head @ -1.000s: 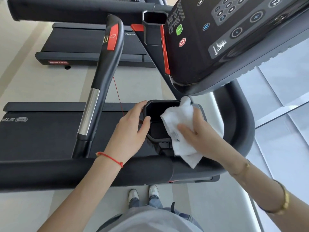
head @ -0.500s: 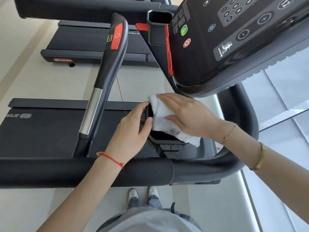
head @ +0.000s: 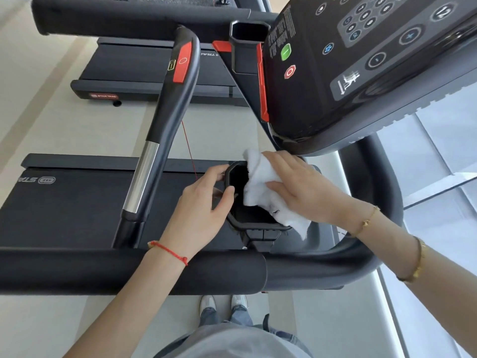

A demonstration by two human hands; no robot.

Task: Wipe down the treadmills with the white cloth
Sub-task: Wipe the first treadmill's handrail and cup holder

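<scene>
The white cloth (head: 260, 187) lies over the right rim of a black cup holder (head: 254, 219) below the treadmill's console (head: 361, 73). My right hand (head: 304, 189) presses flat on the cloth, fingers spread across it. My left hand (head: 201, 208) grips the cup holder's left rim, thumb on the inside edge. Part of the holder's opening shows between the two hands. The cloth's lower corner hangs past the holder toward the grey tray.
A padded black handrail (head: 129, 270) crosses in front of me and curves up on the right. A slanted arm with a red button (head: 182, 63) rises at left. The treadmill belt (head: 64, 202) lies below, a second treadmill (head: 144, 68) beyond. Glass panels are at right.
My right hand slid the cloth from the holder's right side up onto its top rim, then a little back to the right. My left hand kept its hold on the left rim.
</scene>
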